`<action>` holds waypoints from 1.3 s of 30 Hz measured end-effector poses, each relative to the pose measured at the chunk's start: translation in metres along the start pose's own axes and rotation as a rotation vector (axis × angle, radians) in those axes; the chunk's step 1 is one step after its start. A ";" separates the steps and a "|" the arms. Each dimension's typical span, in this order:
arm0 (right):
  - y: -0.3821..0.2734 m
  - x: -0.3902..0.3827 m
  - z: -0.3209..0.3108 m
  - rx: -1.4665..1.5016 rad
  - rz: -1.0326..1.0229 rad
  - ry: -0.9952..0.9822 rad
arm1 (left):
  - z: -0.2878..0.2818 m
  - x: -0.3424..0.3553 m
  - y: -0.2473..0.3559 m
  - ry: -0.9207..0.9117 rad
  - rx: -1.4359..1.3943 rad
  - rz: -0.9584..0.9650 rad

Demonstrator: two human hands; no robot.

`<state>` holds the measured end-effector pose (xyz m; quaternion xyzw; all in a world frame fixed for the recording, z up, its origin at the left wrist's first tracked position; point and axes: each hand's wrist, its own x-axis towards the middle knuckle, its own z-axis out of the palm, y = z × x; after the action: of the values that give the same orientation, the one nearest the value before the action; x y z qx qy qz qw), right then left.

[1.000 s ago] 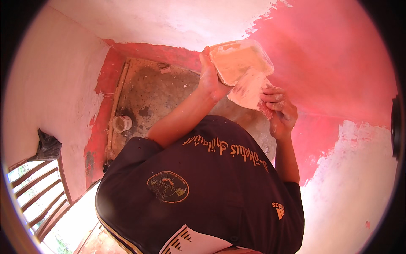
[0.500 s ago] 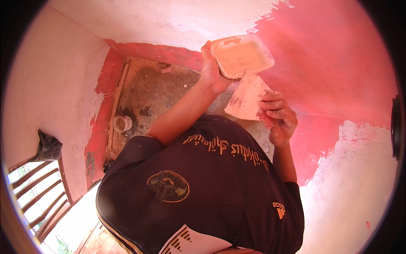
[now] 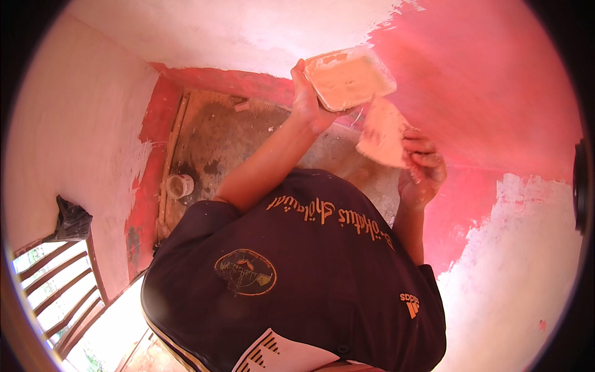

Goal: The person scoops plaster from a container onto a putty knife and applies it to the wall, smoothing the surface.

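Observation:
My left hand (image 3: 308, 102) is raised and grips the edge of a shallow rectangular tray (image 3: 350, 77) filled with pale pinkish putty. Just below and to the right of the tray, my right hand (image 3: 424, 164) holds a wide flat putty blade (image 3: 382, 132) smeared with the same paste. The blade is clear of the tray, its face tilted toward me. Both forearms rise out of my dark printed shirt (image 3: 297, 279), in front of a red wall (image 3: 489, 93).
The red wall has a broad white putty patch (image 3: 520, 266) at lower right and white plaster above. A dirty concrete floor (image 3: 229, 142) holds a small white pot (image 3: 180, 185). A dark cloth (image 3: 71, 218) hangs over wooden slats (image 3: 56, 291) at lower left.
The putty blade has come away from the tray, moving down and to the right in my right hand. The tray has shifted slightly upward.

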<state>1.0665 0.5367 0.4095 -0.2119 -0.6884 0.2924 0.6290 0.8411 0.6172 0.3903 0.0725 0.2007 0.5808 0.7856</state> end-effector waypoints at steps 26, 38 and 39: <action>0.028 0.010 -0.007 -0.033 0.044 -0.094 | 0.019 -0.022 0.004 0.020 0.003 -0.001; 0.009 -0.015 0.003 0.046 0.133 -0.054 | 0.018 -0.021 0.002 0.072 -0.063 -0.002; 0.009 -0.017 0.005 0.065 0.162 -0.035 | 0.016 -0.020 0.002 0.075 -0.058 0.002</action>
<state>1.0633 0.5313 0.3910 -0.2413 -0.6702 0.3682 0.5975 0.8410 0.6009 0.4096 0.0283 0.2129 0.5895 0.7787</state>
